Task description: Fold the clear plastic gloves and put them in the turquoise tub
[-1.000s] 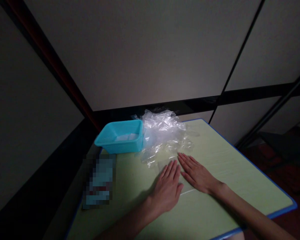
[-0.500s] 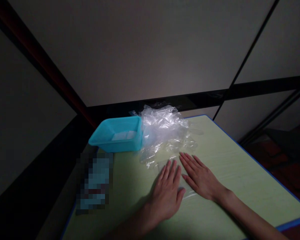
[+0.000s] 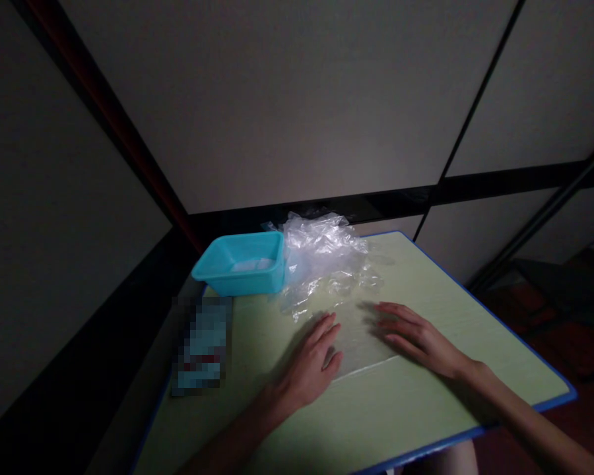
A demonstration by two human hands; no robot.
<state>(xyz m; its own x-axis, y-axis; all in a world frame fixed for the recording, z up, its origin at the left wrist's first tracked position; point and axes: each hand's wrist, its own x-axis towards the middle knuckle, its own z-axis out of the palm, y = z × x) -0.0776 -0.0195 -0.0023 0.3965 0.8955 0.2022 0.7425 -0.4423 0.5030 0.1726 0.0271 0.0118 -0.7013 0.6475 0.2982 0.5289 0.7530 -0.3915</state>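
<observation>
- Head view: left hand (image 3: 309,364) and right hand (image 3: 416,338), side by side a second ago, have slid apart, fingers spread flat.
- Clear plastic sheet (image 3: 361,340) lies smoothed between them, mid-frame, on the green table (image 3: 426,409).

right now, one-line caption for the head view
Left hand and right hand flat on a clear plastic sheet on a green table.

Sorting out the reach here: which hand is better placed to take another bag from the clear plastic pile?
Probably the right hand: its fingertips lie nearer the plastic pile; the left hand rests lower.
</observation>
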